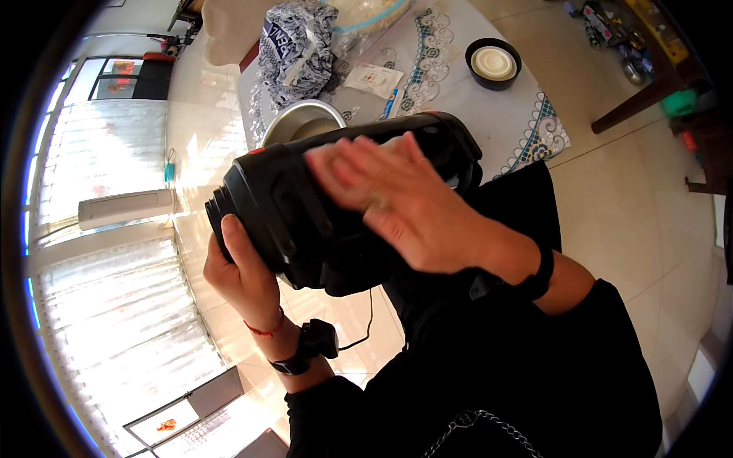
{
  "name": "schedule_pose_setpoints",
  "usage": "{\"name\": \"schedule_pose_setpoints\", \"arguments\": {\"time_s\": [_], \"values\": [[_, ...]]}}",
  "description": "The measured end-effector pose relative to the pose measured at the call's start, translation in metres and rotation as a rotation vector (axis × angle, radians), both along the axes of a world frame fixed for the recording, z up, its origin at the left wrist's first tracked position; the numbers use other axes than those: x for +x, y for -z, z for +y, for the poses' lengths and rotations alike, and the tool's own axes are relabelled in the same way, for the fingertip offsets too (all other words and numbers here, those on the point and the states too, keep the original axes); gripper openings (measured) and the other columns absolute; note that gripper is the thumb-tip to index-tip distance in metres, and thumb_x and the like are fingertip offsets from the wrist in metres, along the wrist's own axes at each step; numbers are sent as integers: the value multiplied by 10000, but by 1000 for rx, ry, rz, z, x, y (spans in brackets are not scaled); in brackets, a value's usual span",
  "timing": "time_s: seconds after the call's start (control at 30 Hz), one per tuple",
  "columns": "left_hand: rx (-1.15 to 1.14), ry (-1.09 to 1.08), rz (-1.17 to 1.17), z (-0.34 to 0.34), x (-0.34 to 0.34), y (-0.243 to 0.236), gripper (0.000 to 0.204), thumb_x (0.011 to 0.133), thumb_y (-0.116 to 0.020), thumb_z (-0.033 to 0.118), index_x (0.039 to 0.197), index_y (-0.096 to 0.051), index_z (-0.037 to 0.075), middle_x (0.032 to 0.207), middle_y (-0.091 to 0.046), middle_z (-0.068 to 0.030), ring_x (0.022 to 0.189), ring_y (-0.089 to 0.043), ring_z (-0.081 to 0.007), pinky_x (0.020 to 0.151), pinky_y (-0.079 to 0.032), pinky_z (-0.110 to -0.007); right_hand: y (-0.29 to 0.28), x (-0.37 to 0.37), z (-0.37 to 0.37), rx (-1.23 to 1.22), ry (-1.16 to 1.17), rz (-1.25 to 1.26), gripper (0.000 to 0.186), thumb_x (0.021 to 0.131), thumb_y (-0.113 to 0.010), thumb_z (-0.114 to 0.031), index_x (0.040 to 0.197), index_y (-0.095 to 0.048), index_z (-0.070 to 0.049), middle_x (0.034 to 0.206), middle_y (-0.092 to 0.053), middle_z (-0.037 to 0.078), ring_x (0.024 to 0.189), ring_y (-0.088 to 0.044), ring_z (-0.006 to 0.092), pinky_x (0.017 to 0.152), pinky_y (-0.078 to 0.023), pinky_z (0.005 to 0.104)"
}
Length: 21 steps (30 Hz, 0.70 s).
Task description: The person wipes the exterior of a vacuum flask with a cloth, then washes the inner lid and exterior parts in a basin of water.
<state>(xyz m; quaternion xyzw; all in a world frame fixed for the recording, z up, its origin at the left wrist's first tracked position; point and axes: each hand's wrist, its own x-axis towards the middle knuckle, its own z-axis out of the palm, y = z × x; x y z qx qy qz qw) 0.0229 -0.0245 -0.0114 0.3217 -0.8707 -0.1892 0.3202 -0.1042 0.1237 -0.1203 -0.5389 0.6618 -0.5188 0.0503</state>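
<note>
Black cylindrical vessel (286,202) is held on its side in front of the torso, near edge of the cloth-covered table (508,114); whether it is also propped on the lap cannot be told. Ridged left end is clasped by the left grip (248,278), thumb laid along the near side, other fingers mostly hidden. Right grip (405,202) is spread flat over the vessel's side, fingers straight and blurred, nothing pinched; firm contact can't be confirmed.

On the table: metal pot (304,105) partly covered by the vessel, patterned bag (296,57) just past it, white packet (374,79) and blue-and-white tube (394,103) beside each other beyond the vessel. Black round cap (494,62) with cream centre is set well apart, to the right. Dark devices are strapped on both wrists; a thin cord (371,317) is seen by the left one.
</note>
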Motion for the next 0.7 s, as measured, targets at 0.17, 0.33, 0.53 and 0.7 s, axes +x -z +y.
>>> {"name": "schedule_pose_setpoints", "arguments": {"time_s": [0.17, 0.33, 0.53, 0.7], "values": [[-33, -21, 108, -3, -3, 11, 396, 972, -489, 272, 745, -583, -38, 566, -537, -15, 524, -404, -73, 464, -299, -261, 60, -57, 9, 302, 209, -339, 454, 991, -288, -270, 1423, -368, -154, 1418, -400, 150, 1346, -319, 328, 1077, -136, 581], [-13, -10, -17, 2, 0, 0, 396, 974, -476, 287, 892, -658, -55, 696, -643, -70, 615, -509, -113, 565, -403, -273, -15, -4, -5, -35, 19, -44, 461, 986, -365, -267, 1394, -389, -53, 1445, -366, 163, 1376, -279, 312, 1107, -128, 553], [25, -35, 30, -6, 8, 10, 390, 973, -480, 283, 856, -657, -45, 674, -627, -54, 595, -489, -105, 541, -387, -276, 58, -53, 5, 363, 192, -184, 465, 1009, -190, -283, 1430, -356, -179, 1456, -373, 104, 1368, -305, 287, 1080, -141, 591], [-11, -33, 9, 2, -1, 6, 392, 973, -482, 285, 861, -657, -48, 680, -627, -51, 604, -491, -104, 547, -388, -271, 24, -38, 2, 212, 155, -118, 447, 1000, -298, -311, 1367, -455, -110, 1435, -397, 129, 1372, -301, 293, 1093, -118, 598]]}}
